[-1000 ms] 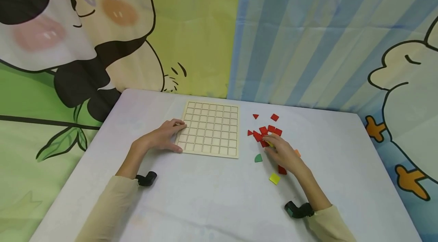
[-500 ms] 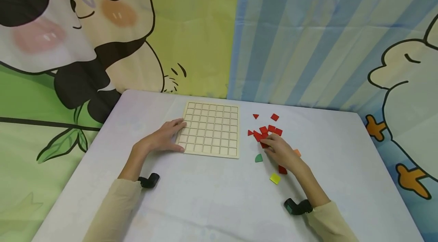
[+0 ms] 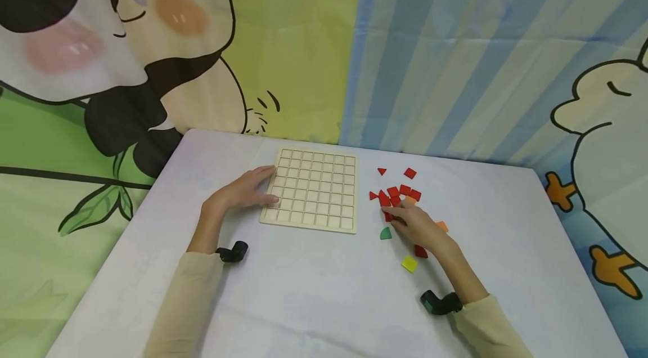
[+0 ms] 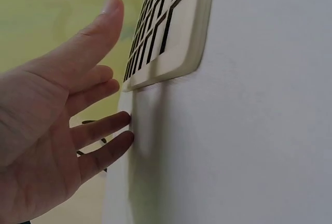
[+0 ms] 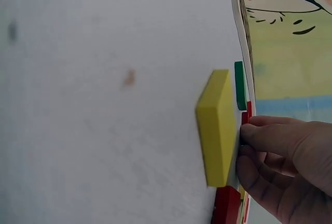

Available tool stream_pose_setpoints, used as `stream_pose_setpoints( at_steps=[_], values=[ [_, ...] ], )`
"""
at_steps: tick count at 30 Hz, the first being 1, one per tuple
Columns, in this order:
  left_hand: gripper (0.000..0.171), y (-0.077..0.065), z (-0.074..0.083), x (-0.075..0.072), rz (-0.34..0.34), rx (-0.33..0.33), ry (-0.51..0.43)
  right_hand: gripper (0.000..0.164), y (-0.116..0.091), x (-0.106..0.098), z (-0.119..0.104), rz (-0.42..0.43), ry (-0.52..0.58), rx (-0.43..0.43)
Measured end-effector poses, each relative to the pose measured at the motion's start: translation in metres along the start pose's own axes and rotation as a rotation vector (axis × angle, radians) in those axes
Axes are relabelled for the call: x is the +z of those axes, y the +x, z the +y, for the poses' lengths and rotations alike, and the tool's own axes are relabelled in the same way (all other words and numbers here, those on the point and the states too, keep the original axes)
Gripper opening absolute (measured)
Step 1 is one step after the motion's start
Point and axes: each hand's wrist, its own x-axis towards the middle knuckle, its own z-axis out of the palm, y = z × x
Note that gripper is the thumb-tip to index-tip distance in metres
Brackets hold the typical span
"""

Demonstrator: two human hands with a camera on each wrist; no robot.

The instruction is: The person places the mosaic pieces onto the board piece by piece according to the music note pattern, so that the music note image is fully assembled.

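A pale wooden board (image 3: pixel 311 190) marked with a square grid lies flat on the table. At its left edge is my left hand (image 3: pixel 244 188), fingers extended and thumb tip over the board in the head view; contact cannot be told. Among a cluster of red pieces (image 3: pixel 393 192) to the board's right, my right hand (image 3: pixel 416 226) has its index finger and thumb on either side of a small red piece (image 3: pixel 388 217), seemingly pinching it. The fingers partly cover that piece and an orange one (image 3: pixel 410 200).
Nearer my side lie a green quarter-round piece (image 3: pixel 386 233), a yellow square (image 3: pixel 409 264) and a dark red piece (image 3: pixel 421 251). Another orange piece (image 3: pixel 442 226) sits right of my right hand. A red triangle (image 3: pixel 382 171) and red square (image 3: pixel 410 173) lie farther back.
My left thumb has shifted up from the board's lower left corner. My right fingertips have moved slightly left among the red pieces, some shifting with them. Yellow seen under them earlier is out of sight.
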Motion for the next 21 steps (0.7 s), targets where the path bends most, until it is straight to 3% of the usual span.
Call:
stream_pose_setpoints(
  at_steps=[8,15,21],
  values=[
    [0.081,0.003,0.001,-0.005,-0.068,0.019,0.086,0.040,0.003,-0.010,-0.001,-0.071,-0.003,-0.016],
    [0.085,0.006,0.000,-0.003,-0.108,0.007,0.130,0.039,0.005,-0.014,-0.005,-0.111,-0.030,0.009],
    [0.087,0.006,0.001,-0.001,-0.106,-0.009,0.123,0.035,0.009,-0.014,-0.006,-0.129,0.017,0.037]
  ],
)
